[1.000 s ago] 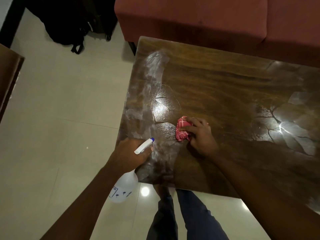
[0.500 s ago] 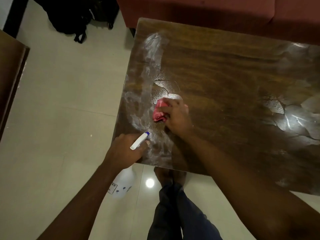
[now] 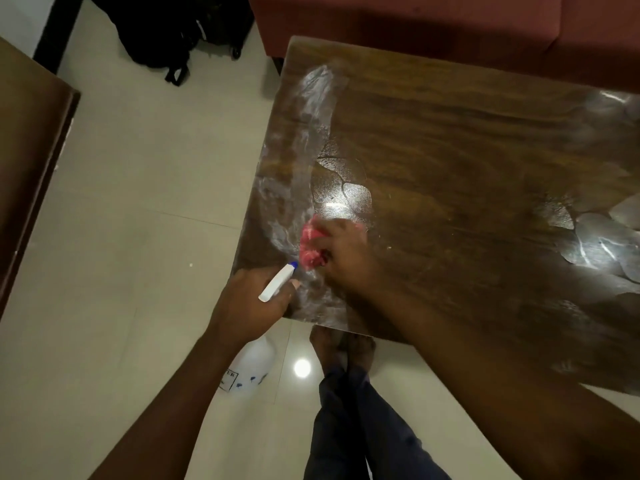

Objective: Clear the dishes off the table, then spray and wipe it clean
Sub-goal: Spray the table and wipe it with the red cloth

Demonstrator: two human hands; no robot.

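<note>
A: What is seen on the table (image 3: 467, 161)?

B: A red cloth (image 3: 309, 244) is pressed onto the brown wood near the left edge. It is bunched up and looks blurry. It is gripped tight by the right hand (image 3: 343, 252), and the fingers are curled over its top.

A: And the other hand?

B: A spray bottle (image 3: 254, 363) is held by the left hand (image 3: 251, 301). The hand is wrapped around the neck of the bottle. The white sprayer with the little blue tip is seen sticking out above the knuckles, and it is pointed toward the cloth. The round see-through body of the bottle is seen hanging below the hand, over the floor (image 3: 138, 237), just off the near corner of the table.

A: How close are the two hands?

B: They are close together. The blue tip is just beside the cloth, but it cannot be told whether they touch.

A: Is the table wet?

B: A long whitish wet streak (image 3: 304, 133) is seen running down the left side of the tabletop. More shiny wet patches (image 3: 602, 237) are seen far over on the right side. A bright light is mirrored in the wood just above the cloth.

A: What else is around?

B: A red sofa (image 3: 433, 26) is found behind the table. A black bag (image 3: 166, 32) is left on the pale tiled floor at the top. Two bare feet (image 3: 343, 351) and dark trousers (image 3: 360, 427) are seen below the table's near edge.
</note>
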